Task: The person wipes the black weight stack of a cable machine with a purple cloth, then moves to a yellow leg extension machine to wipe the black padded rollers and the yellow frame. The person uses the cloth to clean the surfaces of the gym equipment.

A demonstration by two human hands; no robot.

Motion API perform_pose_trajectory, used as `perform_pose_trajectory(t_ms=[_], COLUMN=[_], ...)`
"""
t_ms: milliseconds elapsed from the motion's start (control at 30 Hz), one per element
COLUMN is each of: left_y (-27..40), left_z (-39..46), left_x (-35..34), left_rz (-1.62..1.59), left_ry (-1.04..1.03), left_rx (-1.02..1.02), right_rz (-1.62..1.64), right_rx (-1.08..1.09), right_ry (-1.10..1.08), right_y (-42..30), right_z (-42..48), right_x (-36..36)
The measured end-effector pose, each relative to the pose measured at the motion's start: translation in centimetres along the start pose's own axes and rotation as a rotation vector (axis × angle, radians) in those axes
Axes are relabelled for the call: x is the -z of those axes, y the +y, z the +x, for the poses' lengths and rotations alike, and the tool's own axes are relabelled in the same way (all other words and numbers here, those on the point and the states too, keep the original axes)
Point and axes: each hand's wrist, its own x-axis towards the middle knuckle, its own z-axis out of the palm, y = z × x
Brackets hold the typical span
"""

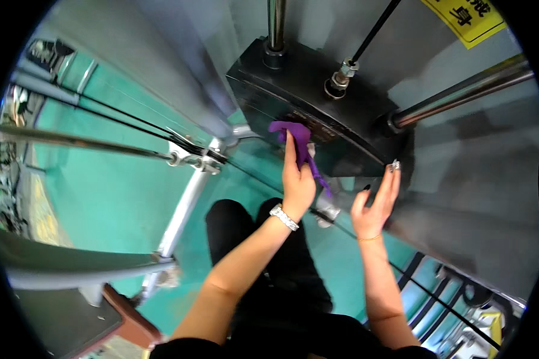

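A purple cloth [300, 134] is bunched in my left hand [298, 186], which wears a silver bracelet [284, 217]. The cloth lies against the front face of a black weight stack [265, 105] on a gym machine, and partly covers the pale markings there. One end of it hangs down beside my fingers. My right hand [373, 213] holds nothing; its fingertips rest at the right end of the stack's front edge, with the thumb spread away. A steel cable fitting with nuts [340, 78] rises from the stack's top.
Chrome guide rods [276, 27] [462, 96] pass into the stack. Black cable [256, 177] runs low across the green floor [103, 193]. To the left are a silver frame tube [179, 215] and a padded seat [67, 318]. A yellow sign with writing [467, 20] is at upper right.
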Motion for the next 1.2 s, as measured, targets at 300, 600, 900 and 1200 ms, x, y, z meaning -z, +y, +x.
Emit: perform_pose_trajectory(t_ms=[300, 600, 900, 1200], left_y=[12.1, 16.9, 21.4, 27.1], left_z=[0.9, -2.8, -6.5, -11.2], left_x=[9.1, 13.3, 11.7, 0.2], left_rz=[-0.181, -0.340, -0.503, -0.264], left_ry=[0.269, 0.388, 0.291, -0.073], left_rx=[0.191, 0.347, 0.434, 0.452], right_rz=[-0.032, -0.077, -0.091, 0.094], right_rx=[-0.090, -0.222, -0.347, -0.285], right_ry=[-0.122, -0.260, -0.626, -0.575], right_y=[-1.1, -2.7, -2.3, -3.5], right_z=[0.8, 1.7, 4.0, 0.0], right_x=[1.1, 3.1, 6.3, 6.9])
